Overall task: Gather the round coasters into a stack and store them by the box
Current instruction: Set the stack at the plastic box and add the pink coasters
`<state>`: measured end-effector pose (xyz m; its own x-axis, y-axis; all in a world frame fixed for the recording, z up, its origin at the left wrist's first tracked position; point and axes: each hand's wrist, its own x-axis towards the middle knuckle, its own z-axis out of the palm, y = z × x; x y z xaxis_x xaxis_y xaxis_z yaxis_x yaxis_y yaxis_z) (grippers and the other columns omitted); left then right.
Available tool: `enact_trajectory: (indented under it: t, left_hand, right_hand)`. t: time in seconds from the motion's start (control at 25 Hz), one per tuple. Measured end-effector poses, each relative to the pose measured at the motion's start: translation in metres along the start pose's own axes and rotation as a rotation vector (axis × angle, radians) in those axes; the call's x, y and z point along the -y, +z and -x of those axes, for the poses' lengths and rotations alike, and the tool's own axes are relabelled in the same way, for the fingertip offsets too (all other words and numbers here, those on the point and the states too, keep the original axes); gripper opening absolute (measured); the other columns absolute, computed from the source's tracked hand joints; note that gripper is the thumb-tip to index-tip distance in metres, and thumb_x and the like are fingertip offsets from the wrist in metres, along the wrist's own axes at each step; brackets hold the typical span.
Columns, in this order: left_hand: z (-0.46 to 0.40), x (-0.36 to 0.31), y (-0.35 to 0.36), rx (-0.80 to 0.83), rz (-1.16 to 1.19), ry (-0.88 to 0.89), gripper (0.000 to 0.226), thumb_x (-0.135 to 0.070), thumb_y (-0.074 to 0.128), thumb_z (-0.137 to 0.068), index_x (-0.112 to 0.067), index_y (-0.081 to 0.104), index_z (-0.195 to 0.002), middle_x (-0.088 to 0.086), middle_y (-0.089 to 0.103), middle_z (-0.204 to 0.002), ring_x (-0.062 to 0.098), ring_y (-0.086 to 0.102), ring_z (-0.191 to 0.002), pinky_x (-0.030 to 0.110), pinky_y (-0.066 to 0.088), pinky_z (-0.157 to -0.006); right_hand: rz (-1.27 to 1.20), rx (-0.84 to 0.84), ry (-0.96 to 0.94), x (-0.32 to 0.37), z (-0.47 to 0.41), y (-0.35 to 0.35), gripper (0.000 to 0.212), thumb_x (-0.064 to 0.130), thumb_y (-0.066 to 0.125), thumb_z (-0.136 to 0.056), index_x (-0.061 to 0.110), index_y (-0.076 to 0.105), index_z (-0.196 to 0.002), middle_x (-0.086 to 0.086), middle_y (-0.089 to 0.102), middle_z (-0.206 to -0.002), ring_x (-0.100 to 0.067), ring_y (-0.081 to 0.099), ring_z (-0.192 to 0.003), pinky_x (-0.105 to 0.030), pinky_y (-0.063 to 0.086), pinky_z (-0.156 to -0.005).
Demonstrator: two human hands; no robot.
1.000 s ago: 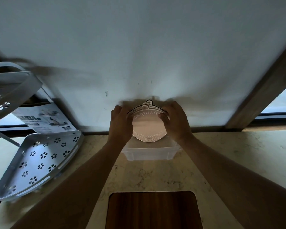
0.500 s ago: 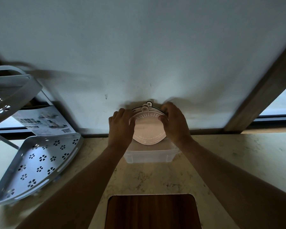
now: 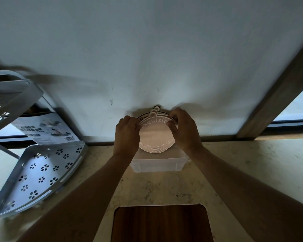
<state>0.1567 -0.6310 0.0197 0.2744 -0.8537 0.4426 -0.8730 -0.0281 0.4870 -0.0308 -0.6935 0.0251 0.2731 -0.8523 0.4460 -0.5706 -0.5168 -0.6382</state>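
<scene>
The storing step is under way: the left hand [image 3: 127, 132] and right hand [image 3: 184, 130] each keep a closed grip on an edge of the coasters [image 3: 156, 135], held upright against the wall behind the box [image 3: 157, 163] on the worktop [image 3: 234, 172]. Next likely means settling them gently, then letting go.

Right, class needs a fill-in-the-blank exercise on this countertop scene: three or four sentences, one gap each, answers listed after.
1. The coasters are held by ____ hands.
2. The front coaster bears the large word ____.
3. The clear plastic box sits on the countertop, directly ____ the coasters.
4. The perforated grey shelf lies to the person's ____.

Missing words: both; Exquisite; below; left.
</scene>
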Motion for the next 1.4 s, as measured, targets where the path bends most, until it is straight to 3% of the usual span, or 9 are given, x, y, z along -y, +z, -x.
enact_trajectory:
  t: [0.24,0.36,0.52,0.8,1.08,1.2,1.28,1.4]
  left_hand:
    - [0.0011,0.0012,-0.0008,-0.066,0.057,0.022,0.012,0.0,0.061,-0.088,-0.008,0.063,-0.096,0.011,0.058,-0.102,0.029,0.052,-0.092,0.038,0.046,-0.078]
    - [-0.0003,0.0006,-0.0009,-0.039,0.08,0.003,0.007,-0.003,0.059,-0.09,-0.008,0.061,-0.094,0.011,0.061,-0.097,0.032,0.058,-0.084,0.043,0.05,-0.072]
    - [-0.0009,-0.001,-0.0028,-0.036,0.078,0.028,0.006,-0.005,0.059,-0.091,-0.008,0.06,-0.095,0.011,0.062,-0.096,0.034,0.06,-0.081,0.048,0.051,-0.069]
    - [-0.0016,-0.0066,-0.0065,-0.042,0.002,0.088,0.01,-0.005,0.054,-0.092,-0.011,0.059,-0.099,0.015,0.063,-0.093,0.041,0.059,-0.072,0.046,0.05,-0.062]
    - [-0.0024,-0.0059,-0.004,-0.042,0.092,-0.007,0.018,-0.011,0.06,-0.093,-0.013,0.055,-0.11,0.012,0.067,-0.099,0.036,0.064,-0.084,0.046,0.053,-0.073]
    - [-0.0028,-0.0036,-0.0026,-0.019,0.061,-0.007,0.018,-0.01,0.057,-0.094,-0.007,0.06,-0.112,0.015,0.065,-0.102,0.036,0.062,-0.087,0.047,0.052,-0.078]
    - [-0.0031,-0.002,-0.0031,0.012,-0.008,0.016,0.015,-0.009,0.053,-0.095,-0.004,0.065,-0.104,0.018,0.061,-0.1,0.04,0.06,-0.086,0.05,0.05,-0.077]
    - [-0.0043,-0.004,-0.003,0.056,-0.069,-0.012,0.017,-0.011,0.051,-0.096,-0.002,0.062,-0.106,0.019,0.064,-0.104,0.04,0.056,-0.095,0.051,0.046,-0.083]
  right_hand:
    - [0.004,0.013,0.037,0.0007,0.0005,0.0001,0.017,0.013,0.069,-0.087,0.012,0.053,-0.092,-0.003,0.06,-0.087,-0.02,0.054,-0.077,-0.02,0.034,-0.063]
    - [0.008,0.021,0.063,0.001,-0.0002,-0.0006,0.019,0.013,0.069,-0.087,0.015,0.05,-0.088,-0.002,0.059,-0.083,-0.018,0.052,-0.073,-0.013,0.031,-0.059]
    - [0.015,0.03,0.095,0.0011,-0.0001,-0.0005,0.021,0.013,0.069,-0.088,0.017,0.048,-0.086,-0.001,0.06,-0.081,-0.019,0.053,-0.073,-0.023,0.033,-0.061]
    - [0.003,0.019,0.11,0.0006,0.0002,0.0,0.019,0.014,0.068,-0.088,0.016,0.049,-0.086,-0.001,0.06,-0.079,-0.02,0.053,-0.07,-0.028,0.037,-0.062]
    - [0.015,0.017,0.093,-0.0008,0.0003,0.0016,0.02,0.011,0.068,-0.087,0.016,0.049,-0.087,-0.002,0.062,-0.081,-0.022,0.056,-0.073,-0.029,0.04,-0.063]
    - [-0.01,0.044,0.12,-0.0003,-0.0011,0.0009,0.022,0.01,0.069,-0.087,0.014,0.054,-0.103,-0.005,0.068,-0.096,-0.023,0.062,-0.087,-0.032,0.05,-0.075]
    - [0.049,0.067,0.071,-0.0012,-0.0023,0.0013,0.025,0.008,0.066,-0.088,0.01,0.059,-0.112,-0.009,0.066,-0.11,-0.027,0.06,-0.102,-0.034,0.048,-0.087]
    - [0.145,0.081,0.002,-0.0016,-0.0015,0.002,0.023,0.008,0.062,-0.091,0.003,0.064,-0.113,-0.014,0.061,-0.12,-0.031,0.056,-0.11,-0.035,0.044,-0.095]
